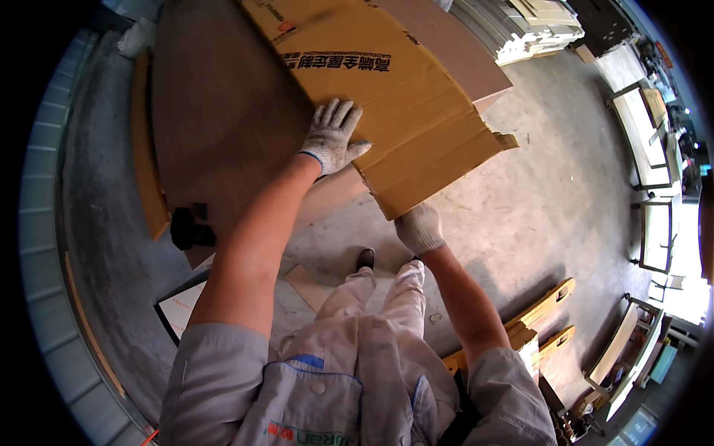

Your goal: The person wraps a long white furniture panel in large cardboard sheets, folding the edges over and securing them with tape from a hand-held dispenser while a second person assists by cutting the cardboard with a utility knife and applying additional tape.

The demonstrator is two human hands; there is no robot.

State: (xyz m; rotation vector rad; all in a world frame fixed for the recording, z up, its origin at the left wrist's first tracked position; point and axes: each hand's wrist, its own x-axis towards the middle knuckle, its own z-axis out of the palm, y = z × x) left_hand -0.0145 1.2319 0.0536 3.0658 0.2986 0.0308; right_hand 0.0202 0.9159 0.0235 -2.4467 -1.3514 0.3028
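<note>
A long brown cardboard sheet [416, 123] with dark printing stretches away from me, its near end jutting past the edge of a stack of brown boards [223, 97]. My left hand [332, 137], in a pale knit glove, lies flat with fingers spread on the left edge of the cardboard. My right hand [421, 229], gloved the same way, is at the near corner of the cardboard. Its fingers go under that corner and are partly hidden, with the hand curled as if round the edge. A torn flap [506, 140] sticks out at the cardboard's right corner.
A yellow pallet jack [539, 308] stands on the concrete floor to my right. Flat panels [513, 30] are piled at the far right. Wheeled racks [643, 137] line the right side. Left of the boards are a small black object [190, 229] and a cardboard strip [147, 149].
</note>
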